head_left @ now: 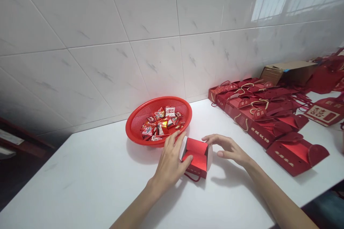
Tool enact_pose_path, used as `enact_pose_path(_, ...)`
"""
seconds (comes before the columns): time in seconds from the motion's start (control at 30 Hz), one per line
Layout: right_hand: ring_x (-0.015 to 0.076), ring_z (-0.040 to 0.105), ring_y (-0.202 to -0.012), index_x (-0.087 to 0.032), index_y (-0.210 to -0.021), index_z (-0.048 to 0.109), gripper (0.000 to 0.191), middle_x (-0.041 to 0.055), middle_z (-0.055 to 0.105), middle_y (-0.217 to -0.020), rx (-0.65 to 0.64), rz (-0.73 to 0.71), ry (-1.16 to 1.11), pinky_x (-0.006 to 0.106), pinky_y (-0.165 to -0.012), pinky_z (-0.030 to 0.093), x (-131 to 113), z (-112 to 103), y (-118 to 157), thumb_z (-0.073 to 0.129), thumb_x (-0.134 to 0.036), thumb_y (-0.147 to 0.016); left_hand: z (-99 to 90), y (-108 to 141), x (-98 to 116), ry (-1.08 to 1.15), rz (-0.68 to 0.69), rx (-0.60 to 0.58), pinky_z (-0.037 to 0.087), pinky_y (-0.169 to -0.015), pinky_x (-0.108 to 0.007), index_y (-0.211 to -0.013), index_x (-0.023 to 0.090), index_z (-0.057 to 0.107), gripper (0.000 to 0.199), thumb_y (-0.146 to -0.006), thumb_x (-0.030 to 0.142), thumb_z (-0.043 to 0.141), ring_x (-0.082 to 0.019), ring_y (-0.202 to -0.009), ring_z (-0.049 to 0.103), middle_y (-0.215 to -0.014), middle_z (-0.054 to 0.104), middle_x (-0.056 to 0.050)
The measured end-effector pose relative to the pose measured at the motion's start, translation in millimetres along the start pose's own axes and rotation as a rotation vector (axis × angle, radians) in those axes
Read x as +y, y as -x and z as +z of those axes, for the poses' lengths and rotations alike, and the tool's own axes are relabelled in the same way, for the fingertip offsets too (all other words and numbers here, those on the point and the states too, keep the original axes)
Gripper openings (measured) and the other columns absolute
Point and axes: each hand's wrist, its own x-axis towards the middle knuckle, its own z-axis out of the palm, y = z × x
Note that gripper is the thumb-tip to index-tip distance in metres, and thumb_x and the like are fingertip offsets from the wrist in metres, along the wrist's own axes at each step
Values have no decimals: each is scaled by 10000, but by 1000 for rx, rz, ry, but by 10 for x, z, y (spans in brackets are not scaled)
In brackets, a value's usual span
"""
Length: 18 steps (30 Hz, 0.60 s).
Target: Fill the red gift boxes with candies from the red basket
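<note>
A small red gift box [197,146] with its top open stands before me on the white table, a dark red cord handle [194,178] hanging at its near side. Its inside is plain red, and nothing shows in it. My left hand [173,157] holds the box at its left side, the thumb over the near wall and the fingers behind the left flap. My right hand [228,148] is beside the right flap, fingertips at its upper edge, thumb and fingers apart. Just behind the box is a red plastic basket [130,128] holding several wrapped sweets [162,127].
Rows of red gift boxes [258,130] with cord handles line the right side of the white table [88,179]. An open brown cardboard box [279,73] and a red bag [324,111] sit beyond them. A tiled wall [156,61] borders the table's back.
</note>
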Motion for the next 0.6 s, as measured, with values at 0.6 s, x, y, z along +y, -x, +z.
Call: enact_pose_path(0.6,307,555,-1228,-234,-1156,591,489,111,621,-1250,206,187,134,477,-1037,460,174,356,-72,737,-506,-776,102,6,59,145,94,-69,548,-1004,-443,-1037,208,720,248,-969,367,542,-278,-1173,636,-1253,630,-115)
